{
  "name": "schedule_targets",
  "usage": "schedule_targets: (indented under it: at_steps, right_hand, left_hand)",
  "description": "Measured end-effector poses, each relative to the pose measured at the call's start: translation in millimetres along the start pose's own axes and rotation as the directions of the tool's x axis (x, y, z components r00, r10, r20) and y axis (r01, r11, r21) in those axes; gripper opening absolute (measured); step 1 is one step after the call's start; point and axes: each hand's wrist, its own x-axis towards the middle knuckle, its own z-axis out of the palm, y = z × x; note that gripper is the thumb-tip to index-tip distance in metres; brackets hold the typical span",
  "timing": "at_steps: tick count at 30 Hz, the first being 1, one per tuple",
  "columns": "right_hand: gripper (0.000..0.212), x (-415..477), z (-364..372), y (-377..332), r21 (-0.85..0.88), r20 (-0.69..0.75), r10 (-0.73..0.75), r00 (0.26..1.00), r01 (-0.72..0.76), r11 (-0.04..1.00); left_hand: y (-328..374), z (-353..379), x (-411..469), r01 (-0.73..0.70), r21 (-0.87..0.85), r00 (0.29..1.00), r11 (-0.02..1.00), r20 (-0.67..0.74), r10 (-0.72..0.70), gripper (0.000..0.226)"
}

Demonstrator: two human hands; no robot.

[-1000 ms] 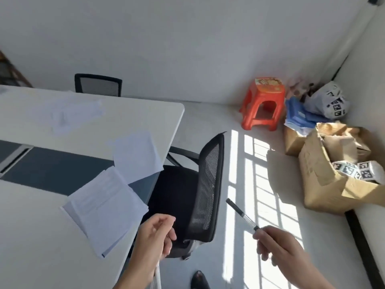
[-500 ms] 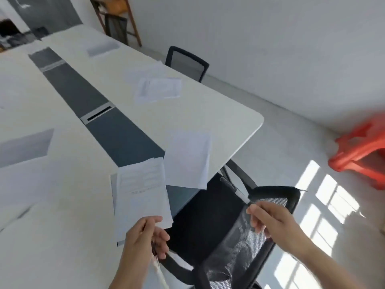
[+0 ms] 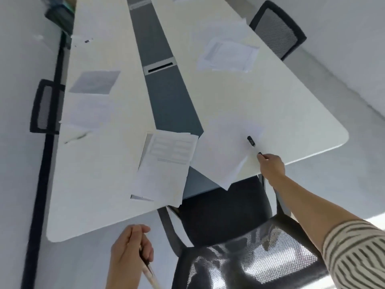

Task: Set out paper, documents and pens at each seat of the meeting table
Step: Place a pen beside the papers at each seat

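Placement of a pen (image 3: 251, 141) is going on at the end seat in the head view, the only one on offer: the right hand (image 3: 271, 166) is reaching to the right of centre and pinching the pen's near tip, while its dark far end is lying on the blank sheet (image 3: 223, 151). That sheet is lying just beside, and slightly overlapping, the printed document (image 3: 166, 163) at mid-frame, both hanging a little over the near edge of the white table (image 3: 281, 105) above the black chair (image 3: 225, 213). At the bottom of the frame the left hand (image 3: 131, 255) is curling round at least one spare pen (image 3: 148, 268), off the table. Judging by this, paper and document are already laid here and the pen is the last item. The next move is calling for the fingers to let go without nudging the loose sheet, then a walk to whichever seat is lacking a pen.
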Motion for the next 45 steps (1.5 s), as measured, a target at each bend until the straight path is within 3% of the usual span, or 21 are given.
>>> schedule_targets:
  at_steps: [5, 8, 11, 17, 22, 29, 32, 37, 41, 45]
  right_hand:
    - [0.015, 13.8, 14.8, -8.7, -0.164, 0.08, 0.01, 0.997, 0.003, 0.986]
    - [0.038, 16.4, 12.7, -12.6, -0.253, 0.082, 0.013, 0.997, 0.008, 0.967]
    - [0.047, 8.0, 1.6, -9.6, -0.302, 0.071, -0.02, 0.997, 0.041, 0.952]
    - [0.029, -46.1, -30.4, -1.0, -0.114, 0.121, -0.024, 0.992, 0.038, 0.993]
    - [0.014, -163.7, -52.0, 7.5, 0.085, 0.253, -0.149, 0.956, 0.132, 0.988]
    - [0.016, -290.1, -77.1, 33.5, 0.22, 0.317, -0.298, 0.9, 0.236, 0.946]
    - [0.025, -298.2, -92.2, 52.7, 0.261, 0.307, -0.316, 0.898, 0.24, 0.935]
    - [0.019, -280.3, -143.1, 96.8, 0.322, 0.211, -0.287, 0.934, 0.211, 0.923]
    - [0.008, -259.9, -207.2, 149.0, 0.4, 0.173, -0.27, 0.947, 0.183, 0.898]
    - [0.025, -242.5, -273.1, 211.7, 0.419, 0.108, -0.211, 0.972, 0.148, 0.896]
  left_hand:
    - [-8.8, -5.0, -10.4, 0.055, -0.034, 0.995, 0.998, -0.085, -0.058, 0.033]
    - [-8.0, 0.5, -8.9, 0.062, -0.024, 0.996, 0.998, -0.067, -0.063, 0.033]
    - [0.9, 9.7, -5.2, 0.04, -0.021, 0.999, 0.999, -0.006, -0.04, 0.032]
    - [24.5, 23.3, 5.6, -0.022, -0.052, 0.988, 0.998, 0.153, 0.029, 0.029]
    - [30.0, 40.3, 13.4, -0.056, -0.1, 0.97, 0.993, 0.231, 0.078, 0.028]
    - [37.2, 104.6, -15.8, 0.019, -0.199, 0.934, 0.98, 0.353, 0.053, 0.025]
    - [40.4, 137.4, -43.6, 0.001, -0.211, 0.914, 0.977, 0.397, 0.085, 0.026]
    - [41.0, 203.7, -96.7, -0.053, -0.184, 0.87, 0.982, 0.475, 0.136, 0.025]
    - [28.8, 275.5, -152.2, -0.109, -0.136, 0.795, 0.985, 0.583, 0.168, 0.025]
    - [14.8, 349.3, -211.5, -0.199, -0.027, 0.69, 0.98, 0.706, 0.16, 0.025]
